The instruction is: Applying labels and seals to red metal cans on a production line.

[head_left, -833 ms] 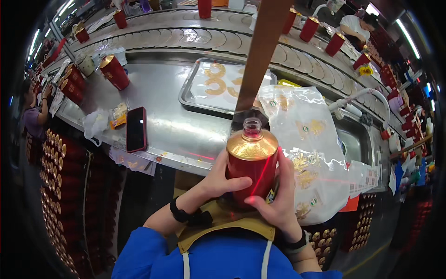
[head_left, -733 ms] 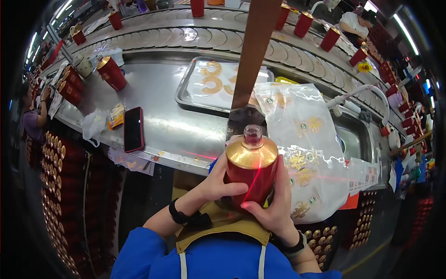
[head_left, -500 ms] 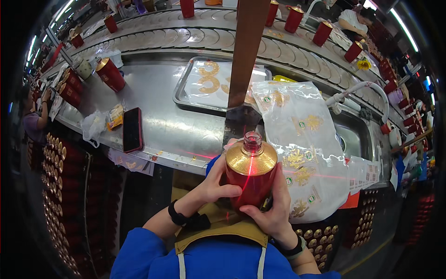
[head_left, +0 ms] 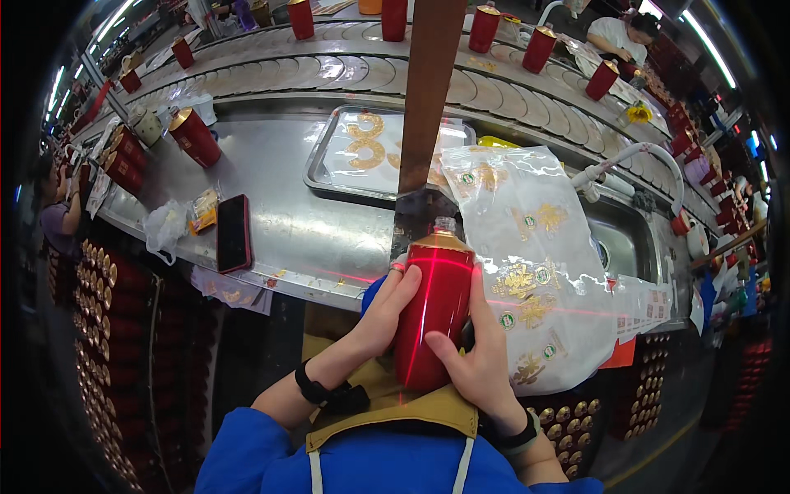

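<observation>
Between my two hands is a glossy red bottle (head_left: 436,321) with a gold shoulder and a clear glass neck pointing away from me. My left hand (head_left: 385,313) grips its left side, the thumb lying on the red front. On the right side, my right hand (head_left: 477,354) is wrapped round the body, thumb across the lower front. Red laser lines cross on the bottle's face. Just right of it lies a clear plastic sheet with gold stickers and round green marks (head_left: 539,284). The undersides of my fingers are hidden behind the bottle.
A brown post (head_left: 429,90) rises right beyond the bottle. On the steel bench sit a metal tray (head_left: 317,169) of gold decals, a phone (head_left: 234,233) and a red bottle (head_left: 195,138). At right is a sink (head_left: 629,235) with a faucet. Red bottles stand on a conveyor (head_left: 354,72) behind.
The bottle in my hands has tipped so its red front faces up and its gold shoulder is seen edge-on. Bottles on the conveyor have shifted left on the near lane.
</observation>
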The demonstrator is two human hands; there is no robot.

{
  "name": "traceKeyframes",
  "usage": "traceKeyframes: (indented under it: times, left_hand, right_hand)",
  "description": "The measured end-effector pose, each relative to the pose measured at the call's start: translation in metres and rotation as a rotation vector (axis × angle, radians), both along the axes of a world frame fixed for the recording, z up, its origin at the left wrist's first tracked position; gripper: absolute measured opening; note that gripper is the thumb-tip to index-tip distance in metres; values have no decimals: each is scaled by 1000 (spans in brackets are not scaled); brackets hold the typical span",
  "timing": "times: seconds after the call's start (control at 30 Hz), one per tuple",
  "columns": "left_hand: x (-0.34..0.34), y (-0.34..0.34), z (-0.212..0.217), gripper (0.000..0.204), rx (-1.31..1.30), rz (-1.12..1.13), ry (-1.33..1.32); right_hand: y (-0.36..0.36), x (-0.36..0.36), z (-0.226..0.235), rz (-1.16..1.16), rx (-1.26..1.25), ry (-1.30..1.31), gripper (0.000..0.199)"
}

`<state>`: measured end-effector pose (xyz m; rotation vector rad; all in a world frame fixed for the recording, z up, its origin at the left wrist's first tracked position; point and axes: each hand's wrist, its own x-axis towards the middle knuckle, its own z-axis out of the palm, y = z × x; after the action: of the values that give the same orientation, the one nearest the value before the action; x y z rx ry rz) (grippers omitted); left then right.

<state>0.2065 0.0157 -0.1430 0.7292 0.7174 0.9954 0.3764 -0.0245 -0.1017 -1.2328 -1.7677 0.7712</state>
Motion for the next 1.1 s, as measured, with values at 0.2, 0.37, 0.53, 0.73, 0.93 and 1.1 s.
traceKeyframes:
  times: [0.2, 0.37, 0.53, 0.73, 0.93, 1.1]
  left_hand:
    - [1, 18, -2, 62, -83, -57, -49]
    - [1, 39, 4, 59, -186, 40, -10]
    - [-8, 31, 21, 62, -34, 161, 263]
    - [-24, 5, 11, 84, 395, 232, 785]
    - [-23, 10, 2, 85, 405, 185, 675]
    - [-19, 8, 1, 89, 305, 143, 590]
  right_hand:
    - [20, -5, -2, 3, -261, 100, 81]
    - [42, -8, -14, -17, -281, 133, 81]
    - [52, -6, -24, -123, -171, -229, 83]
    - [46, -3, -31, 13, -381, 58, 96]
    - [51, -1, -38, 44, -419, 132, 95]
    - [57, 5, -42, 80, -446, 145, 97]
